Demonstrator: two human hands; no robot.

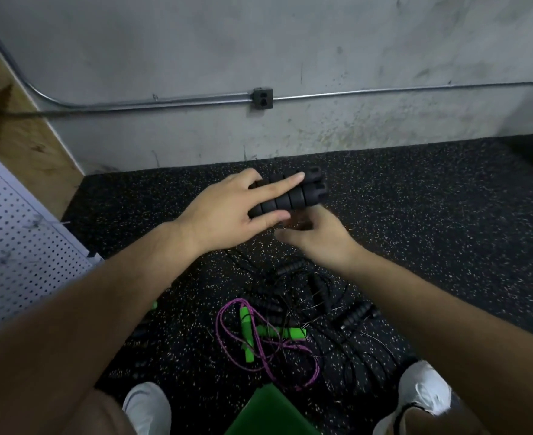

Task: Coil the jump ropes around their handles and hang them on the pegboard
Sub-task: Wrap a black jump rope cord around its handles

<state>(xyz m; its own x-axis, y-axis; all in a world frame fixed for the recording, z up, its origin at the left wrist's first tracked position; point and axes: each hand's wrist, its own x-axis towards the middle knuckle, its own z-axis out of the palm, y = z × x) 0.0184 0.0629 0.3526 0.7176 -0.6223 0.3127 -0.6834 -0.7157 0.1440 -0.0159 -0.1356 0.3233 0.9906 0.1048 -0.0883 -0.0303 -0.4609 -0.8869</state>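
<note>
Holding both black handles [299, 197] mid-air, the left hand [227, 208] pinches them between thumb and fingers [285, 186]; the right hand [318, 238] curls below, grasp unclear; loose wraps could snag the floor pile [306, 296]

**Head view, occlusions and limits.** The near ends of the two black ribbed foam handles [293, 196], at the centre of the frame, are covered by the left hand [227, 211], by which they are gripped; their rope cannot be made out. The fingers of the right hand [318, 237], just below, are blurred, and their grasp cannot be determined. The white perforated pegboard [17, 246] is cut off by the left edge, the flat green object [268, 412] and two white shoes [147, 406] by the lower edge. In the tangle of thin black cords [321, 309], lower centre, single ropes cannot be separated. A small green piece [154, 305] is partly hidden behind the left forearm.
</note>
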